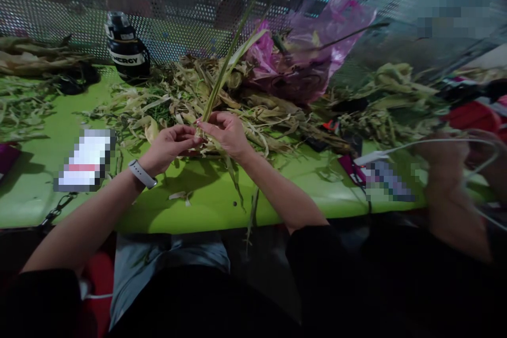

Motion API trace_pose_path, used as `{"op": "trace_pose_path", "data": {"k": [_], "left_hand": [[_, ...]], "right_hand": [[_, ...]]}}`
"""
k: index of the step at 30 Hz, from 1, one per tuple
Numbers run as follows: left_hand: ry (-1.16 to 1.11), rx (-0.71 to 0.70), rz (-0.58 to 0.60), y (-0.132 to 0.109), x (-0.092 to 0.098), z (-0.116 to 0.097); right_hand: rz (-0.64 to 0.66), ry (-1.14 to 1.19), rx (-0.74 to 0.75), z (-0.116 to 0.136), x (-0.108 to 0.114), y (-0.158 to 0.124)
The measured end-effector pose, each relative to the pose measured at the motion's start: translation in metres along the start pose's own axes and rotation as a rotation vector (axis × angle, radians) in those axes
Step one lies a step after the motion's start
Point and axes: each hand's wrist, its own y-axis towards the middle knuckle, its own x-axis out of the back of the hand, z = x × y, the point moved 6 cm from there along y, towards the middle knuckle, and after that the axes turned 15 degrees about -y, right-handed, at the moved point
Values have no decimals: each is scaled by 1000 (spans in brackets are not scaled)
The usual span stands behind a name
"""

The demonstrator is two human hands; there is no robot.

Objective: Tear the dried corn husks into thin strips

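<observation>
Above the green table edge, my left hand [170, 148] and my right hand [228, 134] meet at the base of a bunch of long corn husk strips [217, 87]. The strips rise up and to the right, and a few thin ends hang below the right hand. My right thumb and fingers close around the bunch. The left thumb and fingertips pinch at its lower end, where small frayed bits show. A pile of dry, yellow-green husks [190, 82] lies just behind both hands. A pale watch [142, 174] is on my left wrist.
A black bottle [127, 55] stands at the back left. A phone [85, 163] lies left on the green table [158, 216]. A pink plastic bag [301, 68] sits behind the pile. At right are a cabled device [372, 157] and another person's arm [449, 190].
</observation>
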Motion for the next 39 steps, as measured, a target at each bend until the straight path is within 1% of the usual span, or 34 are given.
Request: {"op": "trace_pose_path", "data": {"k": [5, 6, 9, 11, 13, 14, 15, 16, 17, 18, 19, 20, 21, 22, 23, 25, 27, 28, 29, 30, 31, 32, 33, 35, 37, 39], "left_hand": [[-52, 5, -8, 3, 7, 1], [-59, -7, -9, 4, 8, 1], [-60, -30, 5, 4, 6, 3], [-43, -16, 16, 3, 3, 3], [29, -21, 37, 1, 1, -3], [103, -47, 40, 0, 2, -10], [222, -95, 41, -2, 5, -20], [385, -158, 1, -3, 10, -32], [553, -259, -109, -5, 20, -48], [709, -384, -265, -9, 32, -65], [857, -461, -366, -11, 42, -78], [969, -488, -437, -11, 51, -86], [1031, -433, -455, -8, 61, -86], [1082, -343, -435, -2, 69, -82], [1087, -297, -417, 3, 76, -79], [1062, -246, -383, 10, 84, -72], [1071, -204, -326, 13, 83, -69], [1042, -222, -297, 11, 80, -71], [962, -260, -240, 9, 74, -74], [843, -239, -168, 6, 68, -75], [679, -223, -89, 3, 61, -76], [508, -228, -47, 0, 55, -79], [366, -234, -38, -3, 50, -81], [130, -256, -96, -7, 45, -82], [-32, -163, -164, -8, 41, -72], [-141, -46, -181, -6, 34, -58]], "right_hand": [[-127, 78, -6, -6, 5, 5], [-118, 105, -24, -7, 4, 5], [31, 203, -126, -10, -9, 2], [80, 254, -184, -9, -15, -2], [37, 286, -208, -7, -14, -4], [3, 302, -211, -6, -12, -5], [-24, 321, -215, -5, -10, -4], [-45, 343, -221, -6, -7, -4], [-59, 363, -231, -7, -5, -3], [-63, 381, -241, -8, -3, -2], [-59, 393, -252, -9, -2, -1], [-47, 400, -263, -11, -1, 0], [-34, 405, -272, -12, -1, 0], [-21, 408, -281, -13, -2, 0], [-10, 410, -290, -13, -3, 0], [10, 404, -306, -14, -5, -1], [24, 386, -313, -14, -7, -1], [27, 378, -314, -14, -7, -1], [29, 373, -311, -14, -7, -1], [32, 366, -303, -13, -6, -1], [41, 356, -288, -11, -5, 0], [55, 338, -261, -8, -4, 0], [73, 313, -222, -4, -4, 0], [129, 249, -125, 5, -5, -2], [213, 207, -43, 14, -9, -6], [323, 207, -17, 17, -18, -12]]}}
